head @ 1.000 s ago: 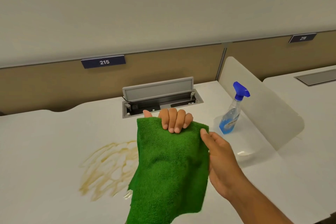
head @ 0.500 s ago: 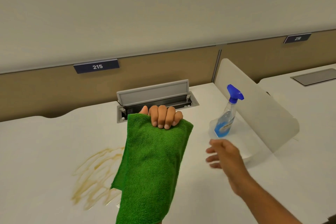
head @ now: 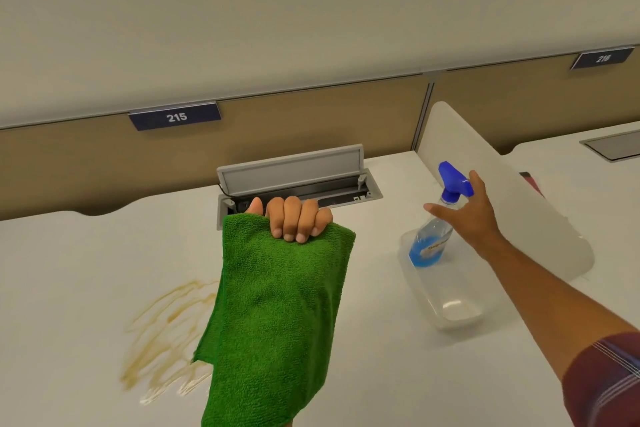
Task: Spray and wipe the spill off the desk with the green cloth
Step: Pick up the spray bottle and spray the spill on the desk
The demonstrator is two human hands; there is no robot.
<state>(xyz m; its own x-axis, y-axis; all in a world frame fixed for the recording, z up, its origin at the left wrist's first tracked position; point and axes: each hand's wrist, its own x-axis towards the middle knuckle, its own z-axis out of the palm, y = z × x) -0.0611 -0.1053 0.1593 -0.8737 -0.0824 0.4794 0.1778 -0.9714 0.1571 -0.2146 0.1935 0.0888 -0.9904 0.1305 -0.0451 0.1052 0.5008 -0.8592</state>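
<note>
At ten o'clock of the right hand (head: 472, 215), fingers (head: 437, 209) spread apart, the upright spray bottle (head: 433, 232) stands just beside it; left hand (head: 292, 218) clamps the green cloth (head: 277, 315)

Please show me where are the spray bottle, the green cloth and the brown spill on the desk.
spray bottle (head: 427, 246), head view, on its lower body with the blue liquid.
green cloth (head: 277, 315), head view, on the middle of the hanging fabric.
brown spill (head: 162, 333), head view, on the streaks left of the cloth.
</note>
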